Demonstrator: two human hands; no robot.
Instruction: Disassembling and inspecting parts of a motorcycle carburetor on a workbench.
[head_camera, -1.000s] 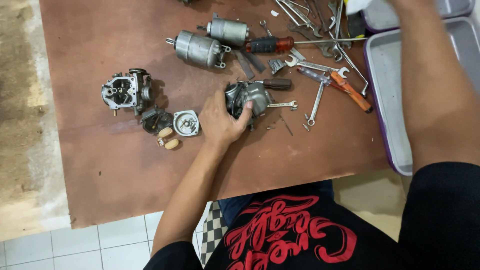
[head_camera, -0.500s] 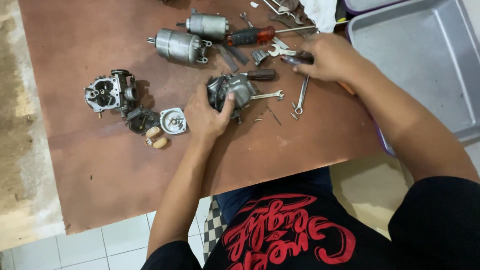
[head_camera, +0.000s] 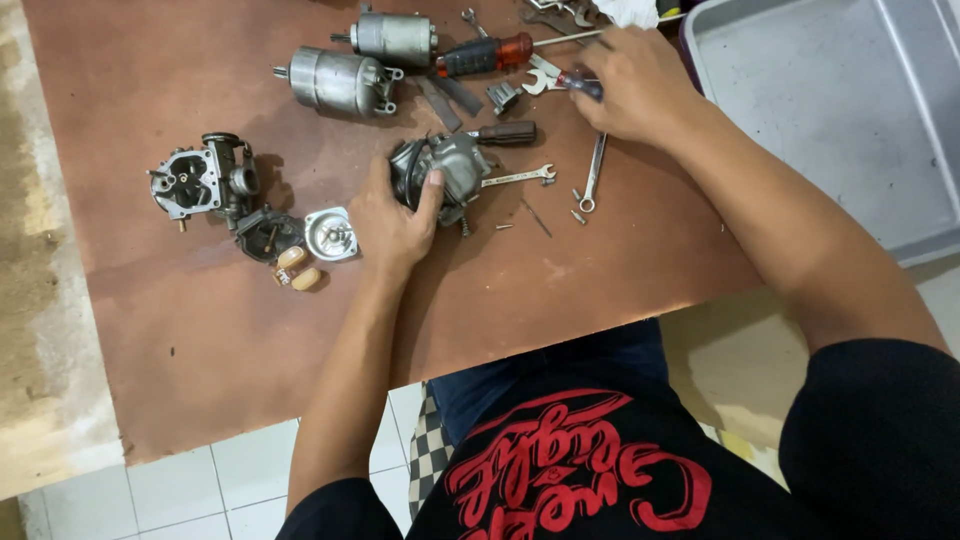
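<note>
Carburettor (head_camera: 445, 170) sits mid-tabletop (head_camera: 150, 330), our left hand (head_camera: 392, 222) clamped around it; our right hand (head_camera: 625, 85) closes on a small dark-handled tool (head_camera: 580, 82). We should pin the body firmly before working it.

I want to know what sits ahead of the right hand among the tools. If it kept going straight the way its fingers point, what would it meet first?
The right hand points up-left across the board. Just past its fingertips lies the open-end wrench, then the red-handled screwdriver. Height above them is hard to judge.
</note>
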